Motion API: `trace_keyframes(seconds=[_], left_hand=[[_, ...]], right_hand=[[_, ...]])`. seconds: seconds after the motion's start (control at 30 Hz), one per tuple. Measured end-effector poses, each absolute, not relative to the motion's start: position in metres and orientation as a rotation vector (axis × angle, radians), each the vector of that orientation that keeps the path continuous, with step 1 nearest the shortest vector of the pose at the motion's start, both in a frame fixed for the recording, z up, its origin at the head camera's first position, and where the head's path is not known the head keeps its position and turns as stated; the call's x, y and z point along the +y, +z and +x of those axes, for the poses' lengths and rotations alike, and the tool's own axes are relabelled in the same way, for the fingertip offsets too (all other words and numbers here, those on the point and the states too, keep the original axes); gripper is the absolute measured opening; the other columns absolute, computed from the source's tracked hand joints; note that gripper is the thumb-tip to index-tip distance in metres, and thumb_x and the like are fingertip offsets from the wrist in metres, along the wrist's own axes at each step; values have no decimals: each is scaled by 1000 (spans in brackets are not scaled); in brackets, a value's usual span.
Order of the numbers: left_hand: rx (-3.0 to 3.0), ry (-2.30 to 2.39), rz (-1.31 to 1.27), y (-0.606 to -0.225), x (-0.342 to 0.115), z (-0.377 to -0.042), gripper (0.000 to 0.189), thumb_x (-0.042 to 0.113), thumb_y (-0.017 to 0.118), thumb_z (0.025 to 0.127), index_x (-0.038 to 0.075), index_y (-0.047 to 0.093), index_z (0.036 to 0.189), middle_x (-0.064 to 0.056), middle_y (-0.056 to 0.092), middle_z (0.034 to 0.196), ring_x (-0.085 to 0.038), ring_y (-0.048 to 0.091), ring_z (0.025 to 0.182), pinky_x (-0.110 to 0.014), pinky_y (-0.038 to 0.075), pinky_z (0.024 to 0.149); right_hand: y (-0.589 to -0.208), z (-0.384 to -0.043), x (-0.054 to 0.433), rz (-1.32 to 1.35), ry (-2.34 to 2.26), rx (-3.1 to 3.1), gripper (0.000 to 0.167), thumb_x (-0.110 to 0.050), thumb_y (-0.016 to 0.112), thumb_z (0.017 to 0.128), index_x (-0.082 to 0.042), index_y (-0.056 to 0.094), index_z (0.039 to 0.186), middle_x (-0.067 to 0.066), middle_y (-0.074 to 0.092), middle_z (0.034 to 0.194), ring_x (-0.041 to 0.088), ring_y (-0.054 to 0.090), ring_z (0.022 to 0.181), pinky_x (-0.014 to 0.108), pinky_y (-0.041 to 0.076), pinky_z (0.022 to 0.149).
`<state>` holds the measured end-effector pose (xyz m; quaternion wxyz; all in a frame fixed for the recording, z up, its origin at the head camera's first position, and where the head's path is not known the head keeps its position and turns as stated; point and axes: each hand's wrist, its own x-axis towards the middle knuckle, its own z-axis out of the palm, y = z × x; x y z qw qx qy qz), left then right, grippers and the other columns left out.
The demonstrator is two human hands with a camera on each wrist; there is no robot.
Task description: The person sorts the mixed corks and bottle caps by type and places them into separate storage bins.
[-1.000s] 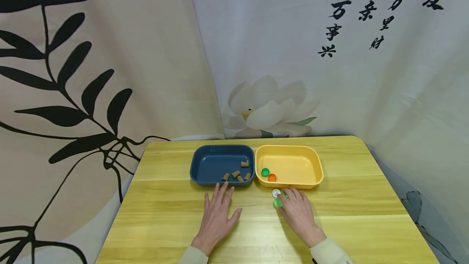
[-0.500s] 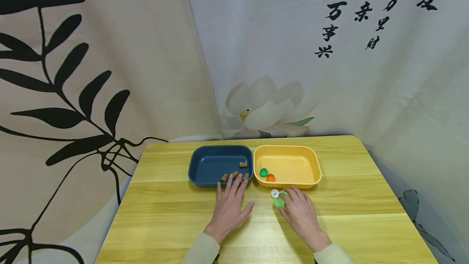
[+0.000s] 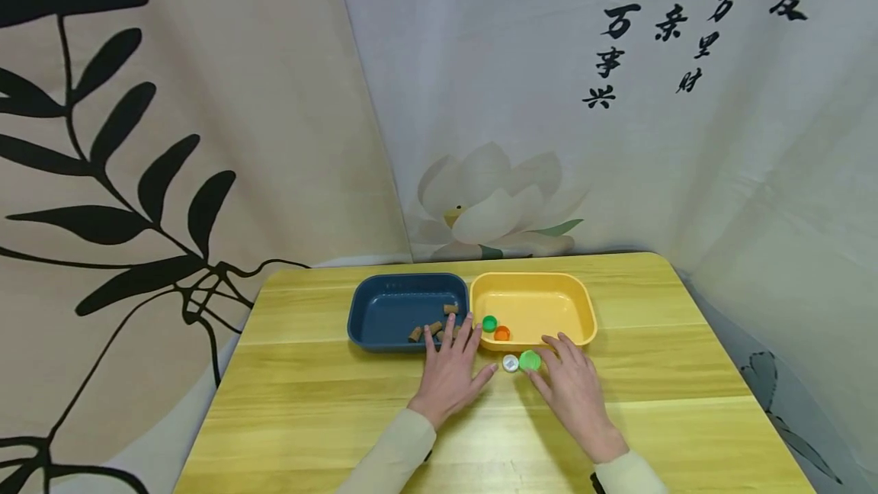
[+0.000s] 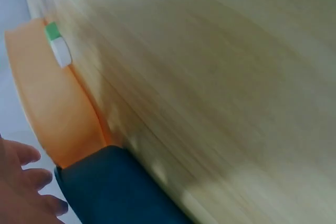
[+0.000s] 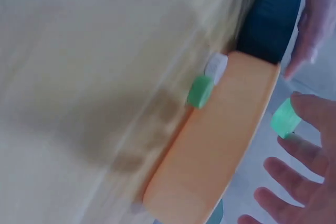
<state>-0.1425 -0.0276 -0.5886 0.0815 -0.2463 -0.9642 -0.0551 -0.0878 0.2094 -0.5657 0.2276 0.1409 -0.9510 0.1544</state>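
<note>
My right hand (image 3: pixel 571 391) pinches a green bottle cap (image 5: pixel 286 118) between thumb and index finger, raised above the table by the yellow tray's front. In the right wrist view, a second green bottle cap (image 5: pixel 200 91) and a white bottle cap (image 5: pixel 216 67) stand side by side at that tray's outer wall. The head view also shows the white cap (image 3: pixel 511 363); the second green one seems hidden behind the held cap. My left hand (image 3: pixel 449 380) is spread with nothing in it, its fingertips over the front right corner of the blue tray (image 3: pixel 384 303).
Inside the yellow tray (image 3: pixel 549 299) lie a green cap (image 3: pixel 489 323) and an orange cap (image 3: pixel 502 333). Several brown cork-like pieces (image 3: pixel 435 328) sit in the blue tray's right part, some behind my left fingers. The trays stand side by side on the wooden table (image 3: pixel 309 402).
My left hand has moved right and farther forward, to the blue tray's corner. My right hand has shifted the pinched green cap forward, toward the yellow tray.
</note>
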Motion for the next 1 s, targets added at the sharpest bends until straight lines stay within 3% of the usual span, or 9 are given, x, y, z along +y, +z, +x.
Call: trace_keyframes(seconds=[0.57, 1.0], left_hand=[[-2932, -91, -720, -593, -24, -143, 83, 74, 28, 102, 18, 33, 164, -3, 23, 172, -34, 16, 158, -74, 18, 116], [-2948, -108, -722, -592, -25, -142, 84, 74, 27, 102, 19, 31, 165, -2, 20, 172, -32, 13, 158, -74, 13, 117]], right_hand=[[-545, -147, 227, 246, 478, -2651, 42, -28, 84, 88, 1, 74, 117, 24, 66, 129, 47, 55, 127, 65, 48, 97], [-555, -187, 219, 122, 493, -2925, 43, -34, 80, 92, -1, 73, 119, 23, 64, 131, 43, 56, 125, 65, 48, 97]])
